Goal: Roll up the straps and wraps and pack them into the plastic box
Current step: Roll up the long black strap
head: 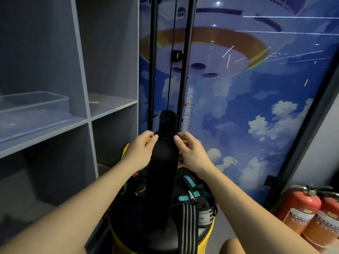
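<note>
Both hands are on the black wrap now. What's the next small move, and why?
Probably start rolling from the top end: the left hand and right hand pinch the black wrap by its edges, it hangs flat and unrolled, and the plastic box sits on the shelf to the left.

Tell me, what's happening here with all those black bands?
A person holds up a long black wrap, the left hand and right hand pinching its edges near the top, above a yellow stool. More wraps and straps lie heaped on the stool, not yet rolled. The clear plastic box sits on a grey shelf to the left; it looks empty, so packing seems barely begun.
</note>
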`<act>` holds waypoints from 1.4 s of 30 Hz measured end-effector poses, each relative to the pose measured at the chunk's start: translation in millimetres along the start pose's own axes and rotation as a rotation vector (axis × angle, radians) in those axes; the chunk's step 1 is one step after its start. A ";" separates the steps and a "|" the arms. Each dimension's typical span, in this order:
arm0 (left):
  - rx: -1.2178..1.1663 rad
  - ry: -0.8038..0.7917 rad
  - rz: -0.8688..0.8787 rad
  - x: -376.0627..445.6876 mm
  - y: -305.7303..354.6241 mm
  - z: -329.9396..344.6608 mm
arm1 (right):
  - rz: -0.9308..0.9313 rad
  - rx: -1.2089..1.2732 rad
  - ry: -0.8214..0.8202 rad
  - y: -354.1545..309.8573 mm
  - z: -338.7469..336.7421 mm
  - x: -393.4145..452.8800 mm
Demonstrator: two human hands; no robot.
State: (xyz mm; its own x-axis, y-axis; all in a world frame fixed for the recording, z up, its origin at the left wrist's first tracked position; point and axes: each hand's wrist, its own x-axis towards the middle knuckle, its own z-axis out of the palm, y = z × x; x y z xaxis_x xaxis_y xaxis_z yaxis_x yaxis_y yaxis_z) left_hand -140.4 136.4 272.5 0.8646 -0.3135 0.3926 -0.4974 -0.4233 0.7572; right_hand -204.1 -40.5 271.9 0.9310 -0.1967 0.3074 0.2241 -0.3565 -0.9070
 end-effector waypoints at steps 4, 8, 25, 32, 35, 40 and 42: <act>-0.090 -0.048 -0.087 -1.6 -14.1 7.6 | 0.032 -0.032 0.003 8.1 5.0 -0.5; -0.180 -0.080 -0.152 1.3 -32.3 24.8 | 0.060 -0.036 0.012 31.0 10.7 5.4; -0.213 -0.066 -0.579 73.8 -193.4 135.2 | 0.415 -0.023 0.097 223.1 54.7 99.6; -0.292 -0.086 -0.756 144.3 -243.8 161.7 | 0.599 0.203 0.180 274.6 72.4 169.4; -0.341 -0.070 -0.830 173.4 -266.6 174.5 | 0.649 0.274 0.198 293.2 81.5 195.7; -0.356 -0.114 -0.839 200.0 -301.1 200.0 | 0.669 0.270 0.023 322.8 93.7 225.7; -0.347 -0.133 -0.802 204.2 -313.0 209.2 | 0.654 0.233 -0.062 328.4 93.0 228.2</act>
State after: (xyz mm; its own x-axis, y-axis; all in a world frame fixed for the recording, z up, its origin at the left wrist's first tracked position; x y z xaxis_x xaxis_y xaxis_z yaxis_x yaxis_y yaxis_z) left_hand 176.9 27.1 6.5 0.9179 -0.1381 -0.3721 0.3235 -0.2831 0.9029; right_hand 108.7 -117.5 17.4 0.9092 -0.2490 -0.3338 -0.3388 0.0237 -0.9406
